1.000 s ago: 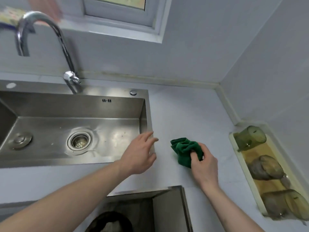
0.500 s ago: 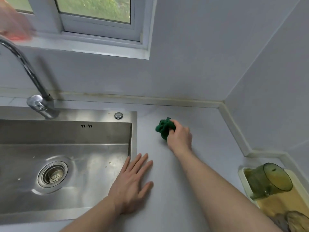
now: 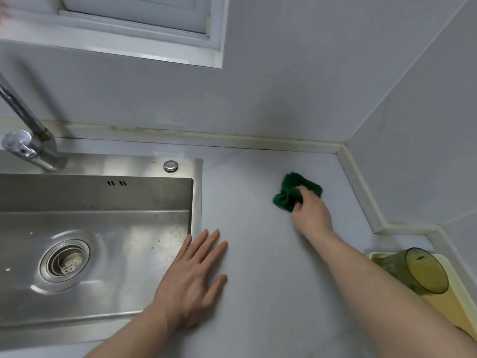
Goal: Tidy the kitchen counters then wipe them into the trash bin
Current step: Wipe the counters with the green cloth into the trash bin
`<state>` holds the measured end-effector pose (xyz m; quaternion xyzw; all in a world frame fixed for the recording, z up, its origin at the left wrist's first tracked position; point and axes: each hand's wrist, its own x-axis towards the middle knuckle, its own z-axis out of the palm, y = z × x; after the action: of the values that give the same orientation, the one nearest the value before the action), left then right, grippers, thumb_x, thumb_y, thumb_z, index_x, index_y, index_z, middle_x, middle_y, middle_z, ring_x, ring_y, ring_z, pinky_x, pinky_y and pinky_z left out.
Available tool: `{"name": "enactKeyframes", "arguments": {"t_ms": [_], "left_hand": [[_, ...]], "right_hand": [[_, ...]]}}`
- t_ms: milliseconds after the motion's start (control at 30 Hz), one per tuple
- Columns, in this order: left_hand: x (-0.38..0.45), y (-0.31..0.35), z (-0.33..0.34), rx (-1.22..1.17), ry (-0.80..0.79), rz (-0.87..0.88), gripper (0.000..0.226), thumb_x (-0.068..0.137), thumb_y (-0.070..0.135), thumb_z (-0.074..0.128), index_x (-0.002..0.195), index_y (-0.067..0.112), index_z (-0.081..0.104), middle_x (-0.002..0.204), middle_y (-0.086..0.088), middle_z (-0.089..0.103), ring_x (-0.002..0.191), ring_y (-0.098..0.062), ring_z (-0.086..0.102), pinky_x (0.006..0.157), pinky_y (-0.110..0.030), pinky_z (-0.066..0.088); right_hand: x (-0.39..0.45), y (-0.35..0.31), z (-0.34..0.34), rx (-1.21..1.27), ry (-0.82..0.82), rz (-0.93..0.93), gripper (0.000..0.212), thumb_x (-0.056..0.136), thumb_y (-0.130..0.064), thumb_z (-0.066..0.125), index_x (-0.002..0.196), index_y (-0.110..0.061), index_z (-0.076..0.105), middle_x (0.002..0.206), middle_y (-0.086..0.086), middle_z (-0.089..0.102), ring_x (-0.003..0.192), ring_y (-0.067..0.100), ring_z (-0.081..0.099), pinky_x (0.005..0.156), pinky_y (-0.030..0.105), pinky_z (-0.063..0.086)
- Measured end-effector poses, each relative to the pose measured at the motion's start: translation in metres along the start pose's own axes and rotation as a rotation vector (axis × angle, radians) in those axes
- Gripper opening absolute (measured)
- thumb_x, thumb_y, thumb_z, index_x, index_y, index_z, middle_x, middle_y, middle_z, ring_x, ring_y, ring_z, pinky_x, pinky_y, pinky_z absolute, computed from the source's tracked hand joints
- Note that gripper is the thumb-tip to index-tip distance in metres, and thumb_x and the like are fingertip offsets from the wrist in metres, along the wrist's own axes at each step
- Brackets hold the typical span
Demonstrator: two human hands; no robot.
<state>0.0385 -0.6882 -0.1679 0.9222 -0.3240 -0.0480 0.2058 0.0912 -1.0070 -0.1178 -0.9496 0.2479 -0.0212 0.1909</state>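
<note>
Soft, even daylight filled the scene, cool and a little flat. Broad pale glare sat on the steel sink (image 3: 98,254) around the drain. Faint shadows lay under the left hand (image 3: 191,277) on the worktop (image 3: 258,293). Wide-angle bending curved the edges; the faucet (image 3: 23,130) looked slightly smeared.

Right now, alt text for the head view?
A right hand presses a bunched green cloth on a grey counter near the corner; the left hand lies flat beside a steel sink. A green cup lies in a yellow tray.
</note>
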Motion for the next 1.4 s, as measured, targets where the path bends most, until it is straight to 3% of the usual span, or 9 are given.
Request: {"name": "enactKeyframes", "arguments": {"t_ms": [167,267,500,600,700,767,1000,1200,1400], "left_hand": [[0.034,0.005,-0.008,0.101,-0.003,-0.020,0.057,0.094,0.048,0.044,0.143,0.020,0.054,0.157,0.001,0.044,0.146,-0.026,0.039,0.124,-0.037,0.008],[0.062,0.009,-0.006,0.080,-0.011,-0.057,0.061,0.094,0.051,0.039,0.146,0.020,0.050,0.159,0.000,0.040,0.149,-0.029,0.033,0.121,-0.035,0.009],[0.070,0.015,0.011,0.051,0.066,-0.099,0.062,0.093,0.051,0.041,0.149,0.024,0.047,0.162,0.006,0.032,0.153,-0.023,0.021,0.124,-0.033,0.006],[0.069,0.017,0.011,0.048,0.082,-0.103,0.061,0.093,0.050,0.043,0.148,0.025,0.048,0.162,0.007,0.032,0.153,-0.022,0.021,0.124,-0.031,0.004],[0.071,0.020,0.012,0.045,0.085,-0.103,0.060,0.093,0.049,0.048,0.148,0.025,0.047,0.163,0.008,0.031,0.154,-0.021,0.020,0.125,-0.031,0.004],[0.072,0.020,0.012,0.047,0.085,-0.107,0.060,0.093,0.048,0.049,0.148,0.024,0.049,0.162,0.007,0.033,0.153,-0.021,0.021,0.125,-0.032,0.005],[0.074,0.019,0.011,0.071,0.064,-0.126,0.060,0.095,0.049,0.046,0.151,0.026,0.045,0.164,0.008,0.028,0.155,-0.020,0.015,0.126,-0.036,0.008],[0.074,0.015,0.014,0.048,0.038,-0.151,0.063,0.095,0.052,0.042,0.154,0.030,0.039,0.166,0.012,0.021,0.156,-0.015,0.006,0.127,-0.039,0.013],[0.073,0.016,0.013,0.034,0.028,-0.168,0.063,0.094,0.052,0.044,0.152,0.029,0.041,0.166,0.012,0.022,0.156,-0.014,0.007,0.126,-0.039,0.015]], "right_hand": [[-0.058,0.023,-0.011,-0.145,0.063,0.025,0.039,0.094,-0.021,0.050,0.133,-0.025,0.054,0.117,0.005,0.068,0.100,0.028,0.064,0.078,0.036,0.050],[-0.051,0.021,-0.028,-0.200,0.046,0.030,0.043,0.093,-0.019,0.049,0.134,-0.027,0.053,0.108,0.008,0.070,0.094,0.031,0.065,0.077,0.036,0.049],[0.060,0.031,-0.077,0.041,0.295,0.087,0.038,0.090,-0.012,0.047,0.124,-0.023,0.059,0.107,0.011,0.071,0.096,0.038,0.065,0.073,0.037,0.050],[0.104,0.041,-0.081,0.000,0.226,0.114,0.036,0.093,-0.015,0.050,0.127,-0.016,0.058,0.114,0.014,0.069,0.103,0.036,0.064,0.085,0.040,0.053],[0.128,0.053,-0.054,-0.019,-0.005,0.250,0.052,0.092,-0.025,0.047,0.143,-0.012,0.050,0.134,0.015,0.060,0.119,0.034,0.058,0.102,0.034,0.047],[0.133,0.052,-0.029,-0.061,-0.072,0.275,0.057,0.094,-0.017,0.051,0.150,-0.014,0.041,0.144,0.014,0.053,0.129,0.036,0.050,0.108,0.039,0.044],[0.152,0.005,0.005,0.075,-0.137,0.084,0.068,0.095,-0.006,0.045,0.158,-0.023,0.028,0.164,0.003,0.027,0.153,0.031,0.015,0.126,0.041,0.017],[0.128,-0.029,0.022,0.054,-0.216,-0.209,0.063,0.091,-0.006,0.047,0.152,-0.025,0.042,0.161,-0.002,0.034,0.151,0.026,0.021,0.124,0.035,0.019],[0.006,-0.017,0.027,0.126,-0.183,-0.406,0.061,0.076,-0.009,0.047,0.132,-0.026,0.064,0.146,-0.008,0.056,0.144,0.023,0.040,0.121,0.034,0.027]]}}
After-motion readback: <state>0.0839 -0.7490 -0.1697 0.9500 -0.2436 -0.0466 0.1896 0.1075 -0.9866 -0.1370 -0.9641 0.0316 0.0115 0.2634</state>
